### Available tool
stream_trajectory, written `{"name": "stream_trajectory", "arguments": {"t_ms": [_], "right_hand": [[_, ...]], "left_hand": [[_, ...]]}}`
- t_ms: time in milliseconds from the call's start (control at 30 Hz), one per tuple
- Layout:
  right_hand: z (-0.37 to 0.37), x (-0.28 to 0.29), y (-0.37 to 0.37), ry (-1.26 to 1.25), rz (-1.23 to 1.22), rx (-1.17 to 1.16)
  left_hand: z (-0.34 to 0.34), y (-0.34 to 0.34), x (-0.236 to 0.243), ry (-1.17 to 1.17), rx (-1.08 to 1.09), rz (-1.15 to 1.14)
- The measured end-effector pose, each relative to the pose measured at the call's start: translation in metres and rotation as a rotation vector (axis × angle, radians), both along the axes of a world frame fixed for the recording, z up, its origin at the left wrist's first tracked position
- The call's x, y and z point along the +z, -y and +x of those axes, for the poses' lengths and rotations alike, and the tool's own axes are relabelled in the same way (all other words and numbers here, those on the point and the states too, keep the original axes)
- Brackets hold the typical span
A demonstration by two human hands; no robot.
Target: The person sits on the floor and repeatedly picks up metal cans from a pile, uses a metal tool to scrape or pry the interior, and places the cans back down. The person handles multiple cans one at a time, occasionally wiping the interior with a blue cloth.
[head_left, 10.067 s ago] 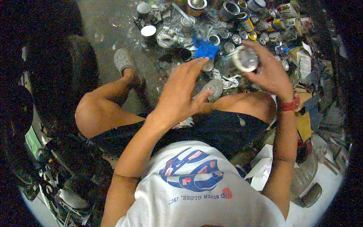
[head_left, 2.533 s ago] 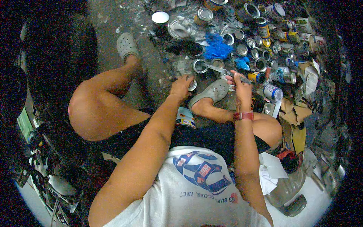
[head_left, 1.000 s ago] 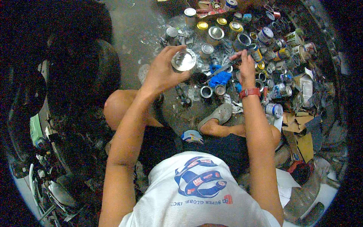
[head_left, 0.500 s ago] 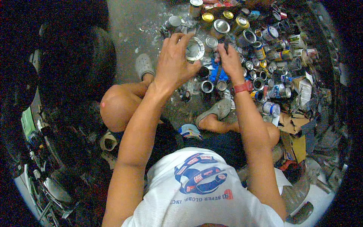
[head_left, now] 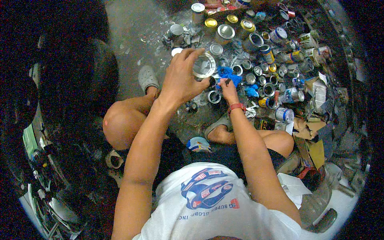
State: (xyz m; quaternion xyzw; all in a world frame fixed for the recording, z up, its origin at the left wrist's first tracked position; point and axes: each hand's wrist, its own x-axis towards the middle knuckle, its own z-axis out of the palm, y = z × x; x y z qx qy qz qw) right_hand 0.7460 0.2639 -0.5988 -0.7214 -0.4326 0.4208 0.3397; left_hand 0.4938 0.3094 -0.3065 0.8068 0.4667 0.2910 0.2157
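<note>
My left hand is wrapped round a clear, round container with a pale metallic-looking rim, raised over the floor. My right hand grips a dark-handled stick-like tool, low beside an open metal can; its far end is hard to make out. A crumpled blue cloth or plastic lies behind my right hand, and a smaller blue piece is just to the right. A can with a coloured label sits between my thighs.
Several paint cans, open and lidded, crowd the floor ahead and right. Torn cardboard and paper lie by my right side. A large black tyre-like object stands on my left; my foot in a grey clog is near it.
Since half a second ago my right hand has moved down and left with the tool, closer to the open can. My left hand has shifted slightly down and left, still holding the container.
</note>
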Motion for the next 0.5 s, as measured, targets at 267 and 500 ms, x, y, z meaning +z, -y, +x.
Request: {"name": "stream_trajectory", "arguments": {"t_ms": [267, 500], "right_hand": [[-0.009, 0.168, 0.012, 0.037, 0.401, -0.281], [-0.026, 0.271, 0.032, 0.528, 0.508, 0.233]], "left_hand": [[0.017, 0.027, -0.012, -0.046, -0.057, -0.051], [0.033, 0.053, -0.018, -0.151, -0.099, -0.022]]}}
